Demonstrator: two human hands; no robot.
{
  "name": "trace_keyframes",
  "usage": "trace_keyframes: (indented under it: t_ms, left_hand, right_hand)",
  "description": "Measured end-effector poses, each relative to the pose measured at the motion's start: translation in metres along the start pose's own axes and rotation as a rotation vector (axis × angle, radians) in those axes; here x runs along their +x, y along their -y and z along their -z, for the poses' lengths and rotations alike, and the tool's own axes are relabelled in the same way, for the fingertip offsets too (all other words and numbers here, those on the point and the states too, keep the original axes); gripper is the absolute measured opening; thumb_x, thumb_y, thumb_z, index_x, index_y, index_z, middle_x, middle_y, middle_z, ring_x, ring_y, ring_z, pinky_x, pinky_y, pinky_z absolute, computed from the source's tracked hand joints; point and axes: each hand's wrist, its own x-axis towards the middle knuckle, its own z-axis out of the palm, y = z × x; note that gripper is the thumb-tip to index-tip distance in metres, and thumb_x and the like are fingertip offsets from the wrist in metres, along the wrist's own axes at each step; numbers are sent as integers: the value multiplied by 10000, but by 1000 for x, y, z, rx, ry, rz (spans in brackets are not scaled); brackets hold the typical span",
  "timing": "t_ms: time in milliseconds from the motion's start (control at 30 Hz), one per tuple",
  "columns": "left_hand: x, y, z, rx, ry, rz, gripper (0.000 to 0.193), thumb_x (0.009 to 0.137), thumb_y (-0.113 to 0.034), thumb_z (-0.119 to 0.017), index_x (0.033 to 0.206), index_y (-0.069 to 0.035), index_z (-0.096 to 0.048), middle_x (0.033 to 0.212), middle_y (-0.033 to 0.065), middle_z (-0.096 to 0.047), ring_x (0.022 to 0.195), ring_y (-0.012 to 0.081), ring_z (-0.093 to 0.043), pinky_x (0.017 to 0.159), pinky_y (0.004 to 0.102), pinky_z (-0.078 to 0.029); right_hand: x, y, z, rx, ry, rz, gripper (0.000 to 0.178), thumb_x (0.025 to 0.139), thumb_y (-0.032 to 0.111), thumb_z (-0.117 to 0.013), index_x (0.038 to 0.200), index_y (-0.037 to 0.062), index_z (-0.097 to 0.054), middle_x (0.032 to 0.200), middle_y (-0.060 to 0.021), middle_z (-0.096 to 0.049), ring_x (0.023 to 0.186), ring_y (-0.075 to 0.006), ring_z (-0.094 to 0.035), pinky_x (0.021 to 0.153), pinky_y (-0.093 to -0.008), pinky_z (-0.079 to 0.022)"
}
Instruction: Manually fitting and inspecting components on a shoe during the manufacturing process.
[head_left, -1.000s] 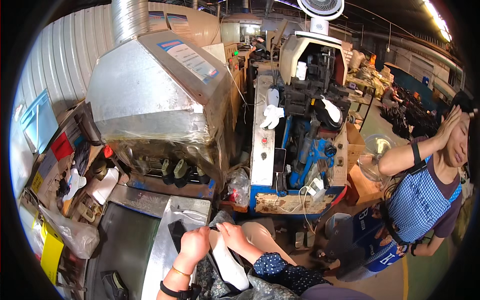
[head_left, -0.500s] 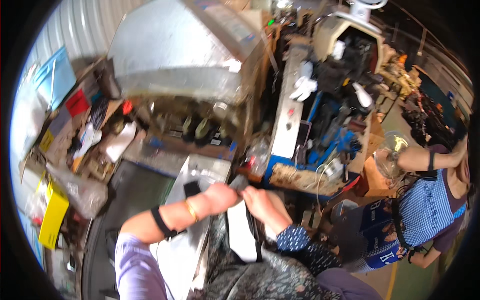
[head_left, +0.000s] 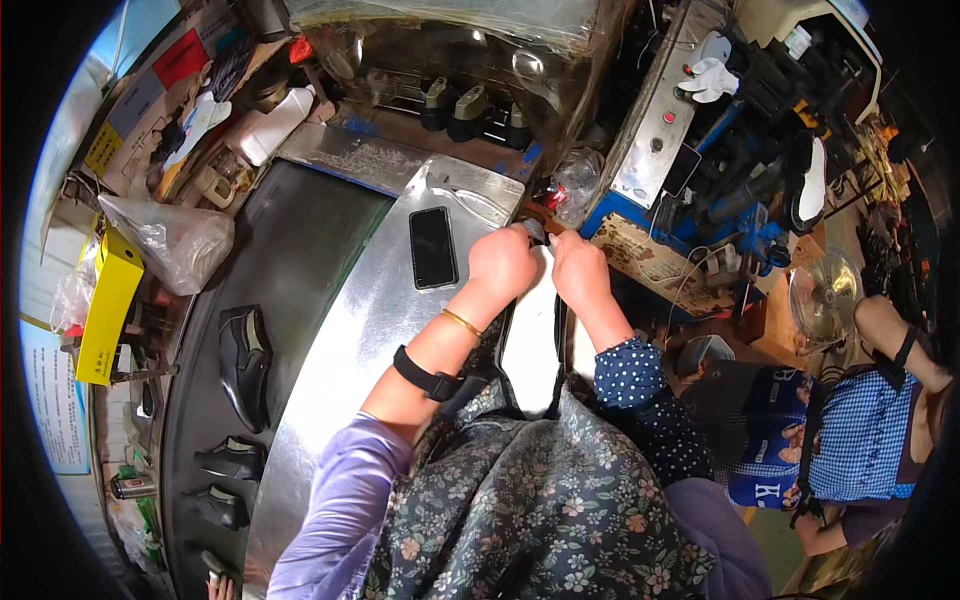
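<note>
A shoe upper (head_left: 530, 340) lies bottom up over my lap, its long white underside facing me with dark edges along both sides. My left hand (head_left: 503, 262) is closed at its far end, on the left. Close beside it my right hand (head_left: 582, 270) pinches the same end from the right. A small dark grey piece (head_left: 536, 230) shows between the two hands; whether it is part of the shoe I cannot tell. Fingertips are mostly hidden. Below the shoe a floral apron (head_left: 520, 500) covers my lap.
A metal ledge (head_left: 340, 350) with a black phone (head_left: 433, 248) adjoins a dark belt (head_left: 290, 220) carrying several black shoes (head_left: 243, 365). Ahead stands a machine holding shoes (head_left: 468, 112). Right are a cluttered blue-edged bench (head_left: 640, 150), a fan (head_left: 825, 290) and a co-worker (head_left: 860, 430). Another person's fingers (head_left: 220, 585) show lower left.
The view has tilted downward and turned, bringing the phone and the shoes on the belt into sight. Both hands keep hold of the shoe's far end.
</note>
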Motion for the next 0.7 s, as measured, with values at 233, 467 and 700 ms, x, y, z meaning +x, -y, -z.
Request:
trace_keyframes:
  t_ms: [233,467,700]
  left_hand:
    - [-17,-7,-5,-530,-135,29,171,859,-208,-664,893,-44,-699,945,176,-697,881,398,-661,763,452,-525]
    - [-21,-3,-4,-406,-305,73,199,905,-242,-663,865,-51,-702,840,179,-687,819,391,-659,722,470,-515]
    - [-25,1,-7,-930,-140,219,213,908,-202,-720,935,7,-695,843,80,-711,752,163,-640,703,335,-507]
  right_hand:
    - [-12,-11,-2,185,-92,-201,235,983,193,-597,845,3,-591,755,-261,-626,760,-473,-626,654,-520,-485]
    - [-8,5,18,448,87,-287,276,972,287,-647,985,11,-653,844,-184,-683,809,-376,-674,718,-392,-522]
    - [-1,11,27,357,65,-51,254,935,264,-660,843,31,-620,798,-193,-657,793,-400,-649,674,-484,-497]
